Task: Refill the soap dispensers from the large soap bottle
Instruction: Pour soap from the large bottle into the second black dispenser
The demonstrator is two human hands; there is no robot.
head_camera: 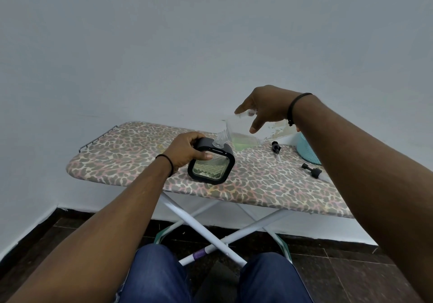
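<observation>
A square soap dispenser [210,165] with a black frame and a clear, patterned body stands tilted on the leopard-print ironing board [131,152]. My left hand [185,151] grips its top left corner. My right hand [262,108] holds the base of a large clear soap bottle [239,134], which is tipped down to the left. The bottle's threaded neck meets the dispenser's top opening. Pale green soap lies in the bottle's lower side, and the dispenser holds greenish liquid.
Two black pump heads lie on the board, one [276,147] behind the bottle and one [311,171] further right. A teal object [307,150] sits at the board's right, partly behind my right forearm. The board stands on white crossed legs [210,230] against a pale wall.
</observation>
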